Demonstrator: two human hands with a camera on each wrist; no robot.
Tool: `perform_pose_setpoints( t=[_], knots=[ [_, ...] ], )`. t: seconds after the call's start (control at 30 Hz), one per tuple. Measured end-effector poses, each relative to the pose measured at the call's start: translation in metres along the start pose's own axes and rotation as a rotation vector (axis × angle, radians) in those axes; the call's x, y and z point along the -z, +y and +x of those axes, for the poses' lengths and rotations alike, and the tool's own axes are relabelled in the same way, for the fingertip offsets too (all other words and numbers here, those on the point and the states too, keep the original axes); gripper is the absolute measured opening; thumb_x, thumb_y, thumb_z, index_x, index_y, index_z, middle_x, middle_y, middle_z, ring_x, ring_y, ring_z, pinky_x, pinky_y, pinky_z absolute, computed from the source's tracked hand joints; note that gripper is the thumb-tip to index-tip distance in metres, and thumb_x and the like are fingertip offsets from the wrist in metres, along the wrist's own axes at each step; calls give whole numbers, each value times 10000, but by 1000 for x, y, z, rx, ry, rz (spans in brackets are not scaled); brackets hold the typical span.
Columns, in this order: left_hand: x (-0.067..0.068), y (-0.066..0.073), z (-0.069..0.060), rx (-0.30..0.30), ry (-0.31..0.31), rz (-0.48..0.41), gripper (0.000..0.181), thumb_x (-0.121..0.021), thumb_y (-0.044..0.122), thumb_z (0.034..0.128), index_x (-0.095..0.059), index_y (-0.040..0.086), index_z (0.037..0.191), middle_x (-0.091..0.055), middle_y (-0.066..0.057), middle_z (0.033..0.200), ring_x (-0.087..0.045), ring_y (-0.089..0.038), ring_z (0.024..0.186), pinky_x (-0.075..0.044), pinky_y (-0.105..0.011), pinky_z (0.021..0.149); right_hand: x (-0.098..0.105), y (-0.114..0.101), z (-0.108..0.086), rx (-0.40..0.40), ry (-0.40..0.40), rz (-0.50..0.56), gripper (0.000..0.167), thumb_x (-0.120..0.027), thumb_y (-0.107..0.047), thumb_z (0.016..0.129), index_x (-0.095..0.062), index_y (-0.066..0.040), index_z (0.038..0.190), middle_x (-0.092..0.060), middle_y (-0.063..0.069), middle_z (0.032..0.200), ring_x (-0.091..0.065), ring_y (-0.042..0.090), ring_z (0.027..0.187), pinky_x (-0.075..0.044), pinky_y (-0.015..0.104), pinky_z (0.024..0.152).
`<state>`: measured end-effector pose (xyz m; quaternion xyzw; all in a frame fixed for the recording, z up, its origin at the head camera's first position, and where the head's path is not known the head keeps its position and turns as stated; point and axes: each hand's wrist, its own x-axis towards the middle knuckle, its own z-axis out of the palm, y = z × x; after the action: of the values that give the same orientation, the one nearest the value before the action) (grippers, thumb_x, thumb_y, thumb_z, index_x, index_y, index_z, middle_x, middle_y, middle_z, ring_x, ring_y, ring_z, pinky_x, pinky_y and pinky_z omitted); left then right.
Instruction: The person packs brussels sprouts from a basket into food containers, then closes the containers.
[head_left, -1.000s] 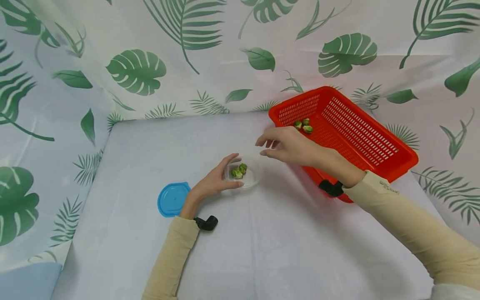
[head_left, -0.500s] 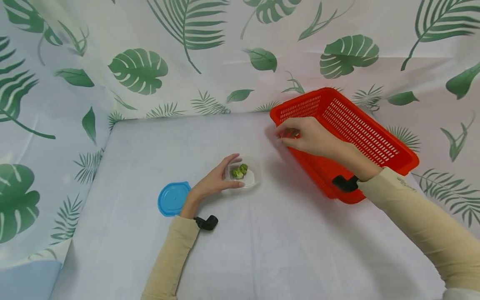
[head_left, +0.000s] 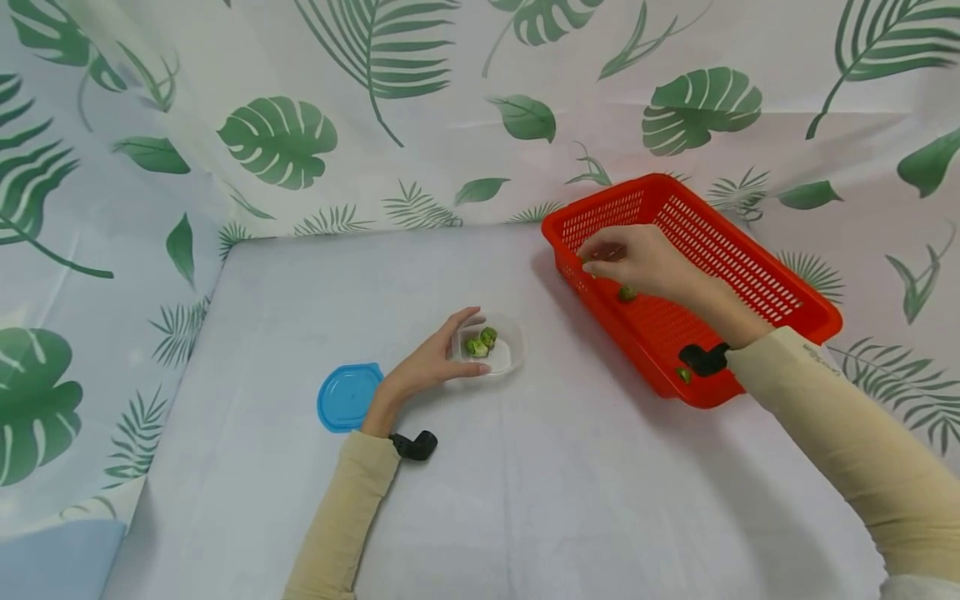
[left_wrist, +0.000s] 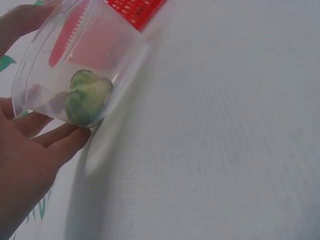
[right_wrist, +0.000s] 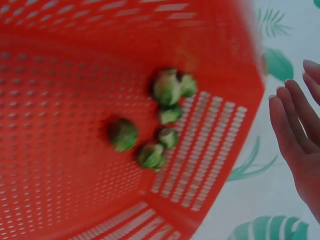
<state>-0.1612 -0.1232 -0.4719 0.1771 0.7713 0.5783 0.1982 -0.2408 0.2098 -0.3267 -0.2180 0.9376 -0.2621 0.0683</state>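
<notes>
My left hand grips a clear plastic container on the table, thumb on the near side and fingers round the far side. Two Brussels sprouts lie at the container's left; in the left wrist view, a sprout shows through the wall. My right hand hovers over the left end of a red plastic basket, fingers bent loosely and holding nothing. In the right wrist view, its fingers stand apart from several Brussels sprouts gathered at one end of the basket.
A blue lid lies flat on the table, left of my left forearm. The white-covered table meets a leaf-printed curtain at the back. One sprout sits near the basket's front end, beneath my right wrist.
My right hand has moved right, from between the container and the basket to over the basket's left end. The left hand and the container have stayed put.
</notes>
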Motion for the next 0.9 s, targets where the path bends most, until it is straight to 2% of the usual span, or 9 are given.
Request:
perform_pose_setpoints(
  t=[0.13,0.2,0.43,0.57,0.73,0.9],
  knots=[
    [0,-1,1,-4,0,4,965,-795,238,896,-197,192,1653,-355,-6,1649,-152,-210,1591,-183,-541,1275,1,16,2,-38,-16,-13,223,-727,-136,955,-752,-87,1172,-735,132,1106,-642,280,1031,-554,326,822],
    [0,-1,1,-6,-2,4,966,-793,236,897,-195,186,1654,-353,-9,1650,-152,-208,1591,-183,-541,1275,2,25,2,-52,-33,-19,232,-726,-123,954,-751,-82,1180,-733,148,1127,-636,290,1051,-549,321,827],
    [0,-1,1,-3,-3,4,960,-788,238,901,-194,187,1654,-350,-7,1653,-148,-201,1592,-177,-534,1278,2,49,3,-109,-130,-55,297,-700,-84,955,-729,-74,1251,-667,202,1274,-540,366,1155,-560,455,857],
    [0,-1,0,3,-5,3,960,-786,238,905,-189,193,1655,-349,-2,1654,-146,-195,1592,-176,-519,1281,0,61,3,-124,-167,-67,317,-704,-68,949,-715,-47,1265,-649,230,1286,-512,408,1173,-547,493,876],
    [0,-3,1,-13,-11,-18,959,-787,214,910,-185,184,1655,-347,-11,1656,-142,-202,1594,-163,-528,1283,-1,73,2,-174,-210,-26,312,-699,-54,948,-715,-46,1259,-630,240,1291,-477,426,1196,-509,566,946],
    [0,-2,1,-17,-11,-22,960,-789,202,908,-187,183,1654,-343,-20,1658,-141,-205,1594,-157,-526,1285,-4,86,4,-195,-250,-3,304,-639,41,936,-734,-42,1212,-641,228,1255,-474,432,1185,-532,538,928]
  ],
)
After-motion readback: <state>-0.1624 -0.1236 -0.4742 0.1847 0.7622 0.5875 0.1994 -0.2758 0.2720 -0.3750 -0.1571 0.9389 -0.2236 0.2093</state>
